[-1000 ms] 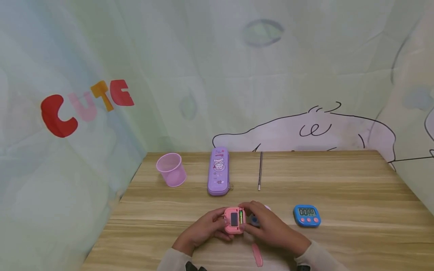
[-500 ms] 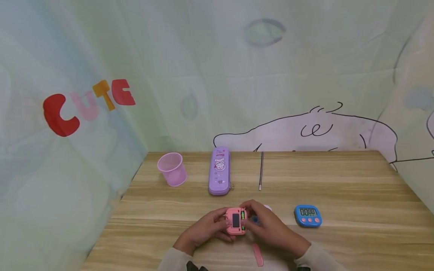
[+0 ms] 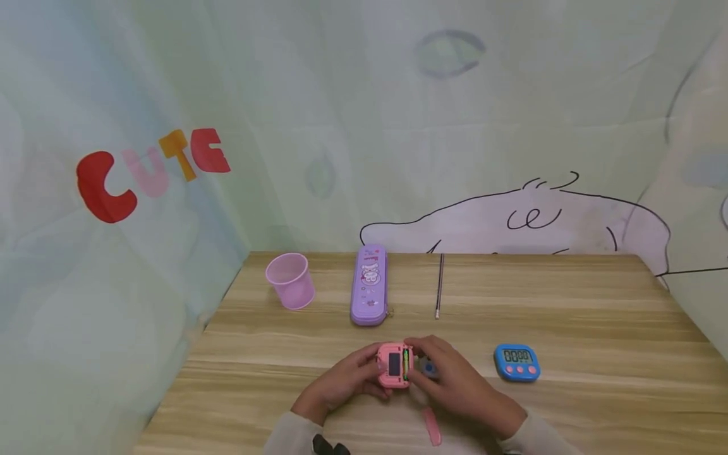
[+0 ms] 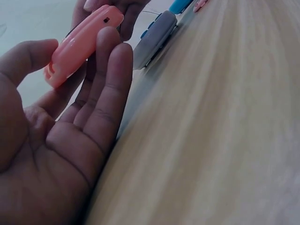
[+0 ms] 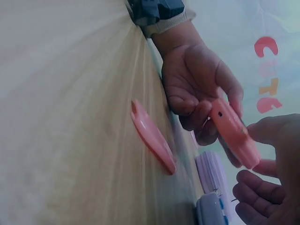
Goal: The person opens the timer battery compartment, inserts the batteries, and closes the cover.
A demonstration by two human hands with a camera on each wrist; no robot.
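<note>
A pink digital timer (image 3: 392, 365) is held back side up, its battery slot uncovered. A green battery (image 3: 406, 364) lies in that slot, beside a dark rectangle on the back. My left hand (image 3: 348, 380) grips the timer's left side, thumb on the back and fingers beneath, as the left wrist view shows. At the opposite side, my right hand (image 3: 452, 382) pinches the edge by the slot between thumb and fingers. The loose pink battery cover (image 3: 431, 426) lies on the table just below the right hand. A grey timer (image 3: 428, 368) with blue buttons is partly hidden behind that hand.
On the wooden table (image 3: 597, 316), a blue timer (image 3: 517, 363) lies at right. Farther back are a pink cup (image 3: 291, 282), a purple pencil case (image 3: 369, 285) and a pencil (image 3: 440, 286). A printed curtain (image 3: 341, 126) hangs behind the table.
Half a second ago my right thumb lay across the battery; now it is back at the timer's right edge and more of the battery shows. The left hand keeps its grip.
</note>
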